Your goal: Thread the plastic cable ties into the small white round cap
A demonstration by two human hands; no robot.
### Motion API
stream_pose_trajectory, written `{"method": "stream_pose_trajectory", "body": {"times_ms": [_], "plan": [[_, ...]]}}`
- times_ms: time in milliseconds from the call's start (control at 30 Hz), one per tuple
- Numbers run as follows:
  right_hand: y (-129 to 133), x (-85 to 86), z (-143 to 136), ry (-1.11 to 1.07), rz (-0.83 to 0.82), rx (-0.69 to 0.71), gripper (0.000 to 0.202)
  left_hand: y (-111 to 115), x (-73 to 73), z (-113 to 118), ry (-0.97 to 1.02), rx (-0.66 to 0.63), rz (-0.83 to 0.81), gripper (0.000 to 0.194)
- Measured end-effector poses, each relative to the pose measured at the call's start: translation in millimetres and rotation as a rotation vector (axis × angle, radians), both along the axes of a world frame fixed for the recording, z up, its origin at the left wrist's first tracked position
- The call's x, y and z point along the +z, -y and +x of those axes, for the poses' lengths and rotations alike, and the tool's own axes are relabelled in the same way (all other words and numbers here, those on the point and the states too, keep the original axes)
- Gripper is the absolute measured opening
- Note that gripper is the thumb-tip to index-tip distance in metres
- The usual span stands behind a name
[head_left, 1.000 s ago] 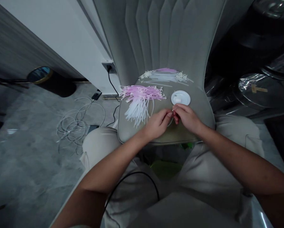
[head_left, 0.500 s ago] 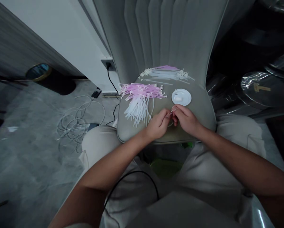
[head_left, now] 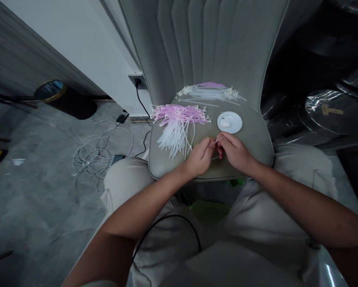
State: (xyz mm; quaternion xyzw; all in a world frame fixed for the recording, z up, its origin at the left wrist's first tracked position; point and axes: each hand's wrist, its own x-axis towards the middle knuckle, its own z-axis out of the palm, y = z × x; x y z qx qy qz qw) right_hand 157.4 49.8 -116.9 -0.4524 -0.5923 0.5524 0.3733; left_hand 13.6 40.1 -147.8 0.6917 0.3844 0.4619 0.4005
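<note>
My left hand [head_left: 200, 156] and my right hand [head_left: 235, 152] meet fingertip to fingertip over the front of the chair seat. Both are closed in a pinch on a thin white flexible strand [head_left: 216, 140], mostly hidden by the fingers. Left of them lies a fan of white strands [head_left: 173, 137], with a heap of pink strands [head_left: 181, 114] with pale tips across its top. Just beyond my right hand sits a small white dish [head_left: 235, 124] holding a whitish lump [head_left: 226, 124]. Farther back is a row of white and pink strands [head_left: 207, 93] with pale clustered ends.
The grey padded chair [head_left: 217, 44] faces me between my knees. A black plug [head_left: 137, 82] is in the wall socket at left. Coiled cable [head_left: 92, 157] and a dark cylindrical bin [head_left: 74, 103] are on the floor. Shiny metal containers [head_left: 328, 111] stand at right.
The hands stay pinched together in nearly the same place, with a slight shift of the fingertips around the strand. The whole view has shifted very slightly.
</note>
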Motion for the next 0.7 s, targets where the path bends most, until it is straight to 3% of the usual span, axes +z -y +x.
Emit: {"method": "stream_pose_trajectory", "body": {"times_ms": [300, 500, 700], "plan": [[2, -2.8, 0, 0.090, 0.050, -0.017, 0.032, 1, 0.6, 2, -0.031, 0.032, -0.026, 0.031], [5, -9.4, -6, 0.170, 0.140, -0.114, 0.030, -1, -0.3, 6, -0.049, 0.097, -0.011, 0.031], [4, -6.0, -8, 0.040, 0.074, -0.125, 0.031, -1, 4.4, 7, -0.003, 0.080, -0.013, 0.031]]}}
